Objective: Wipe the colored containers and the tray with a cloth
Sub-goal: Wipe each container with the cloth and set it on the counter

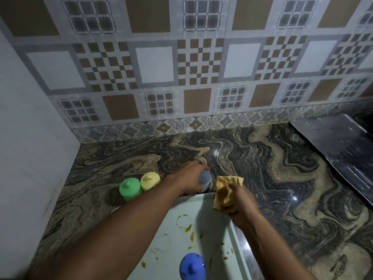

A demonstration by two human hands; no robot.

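A person's two bare forearms reach forward over a swirled dark-and-tan stone counter [262, 168], seen from above. The left hand [191, 178], near the centre of the view, is wrapped around a grey-blue container [204, 178], which stands just past the far edge of a pale tray [212, 219]; whether the container's base touches the counter cannot be told. The right hand [240, 203], at about 3 o'clock from the left, is closed around a bunched mustard-yellow cloth [226, 190], which hangs just beside the grey-blue container and over the tray's far right corner. The tray runs from the centre toward 6 o'clock and carries brownish-yellow smears and faint ring marks. A darker blue container [192, 265] with a knobbed lid stands on the tray at 6 o'clock, at the bottom edge of the view. At about 9 o'clock from the left hand, a green container [130, 188] and a yellow container [150, 180] stand upright on the counter, side by side and touching or nearly so. A dark metal sheet [343, 148] lies at 3 o'clock at the far right. Patterned brown, grey and white tiles [191, 63] cover the wall at 12 o'clock.
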